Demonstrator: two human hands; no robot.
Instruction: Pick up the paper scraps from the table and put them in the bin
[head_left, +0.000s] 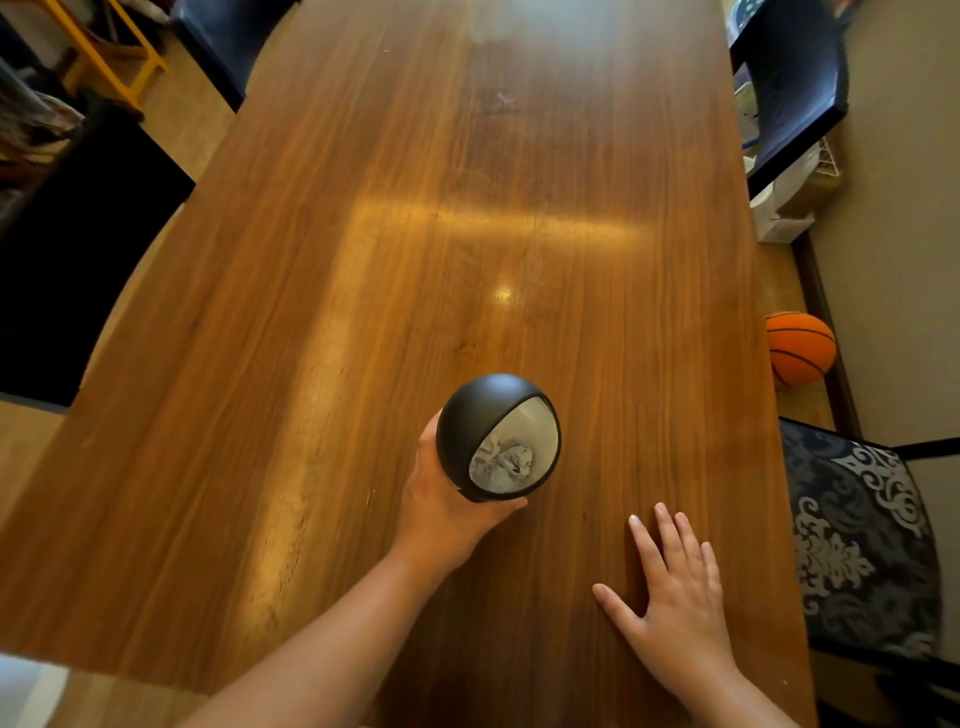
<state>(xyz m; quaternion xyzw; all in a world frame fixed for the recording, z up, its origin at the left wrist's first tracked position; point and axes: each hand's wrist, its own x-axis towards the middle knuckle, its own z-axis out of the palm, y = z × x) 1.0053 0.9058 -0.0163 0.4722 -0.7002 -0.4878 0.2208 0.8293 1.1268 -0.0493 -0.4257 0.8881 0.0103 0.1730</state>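
Observation:
A small round black bin (475, 410) with a slanted opening stands on the wooden table (415, 234), near its front. Crumpled white paper scraps (506, 460) lie inside the bin, seen through the opening. My left hand (447, 506) wraps around the bin's lower left side and grips it. My right hand (670, 587) rests flat on the table to the right of the bin, fingers spread, holding nothing. No loose scraps show on the tabletop.
A patterned dark chair (862, 535) stands at the table's right edge, with an orange basketball (800, 348) on the floor beyond it. Blue chairs (789, 88) stand at the far corners. A black cabinet (78, 249) is on the left.

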